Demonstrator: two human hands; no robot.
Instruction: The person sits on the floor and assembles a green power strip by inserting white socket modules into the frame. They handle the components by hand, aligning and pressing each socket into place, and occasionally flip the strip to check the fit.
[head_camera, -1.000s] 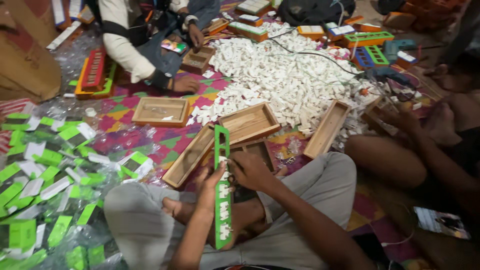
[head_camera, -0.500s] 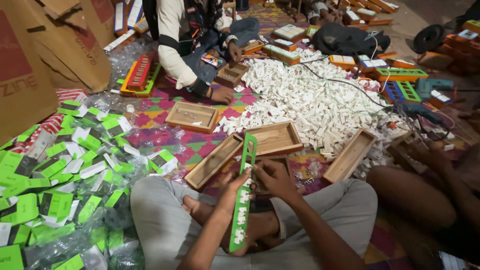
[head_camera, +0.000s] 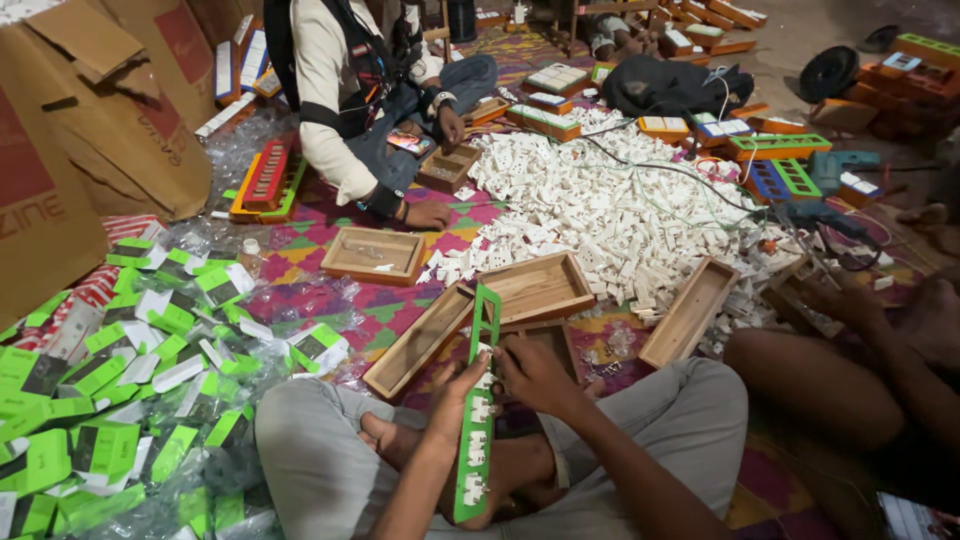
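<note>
Head view is showing a long green plastic frame (head_camera: 477, 410), flat and slotted, standing nearly upright over the person's crossed legs in grey trousers. White sockets are sitting in its lower openings, while the upper slots are showing empty. The left hand (head_camera: 455, 400) is wrapping the frame's left edge about halfway up, fingers curled closed around it. The right hand (head_camera: 537, 375) is pressing against the frame's right edge, its fingers bent and closed down on a small white piece at the frame; exactly what it is pinching is too small to tell. Just beyond the hands, shallow wooden trays (head_camera: 535, 288) are lying on a patterned mat (head_camera: 300, 245), rectangular and plain. Behind them a loose heap of white sockets (head_camera: 610, 210) is spreading wide. To the left, glossy green-and-white packets (head_camera: 130, 400) are piling up in crinkled clear wrap.
</note>
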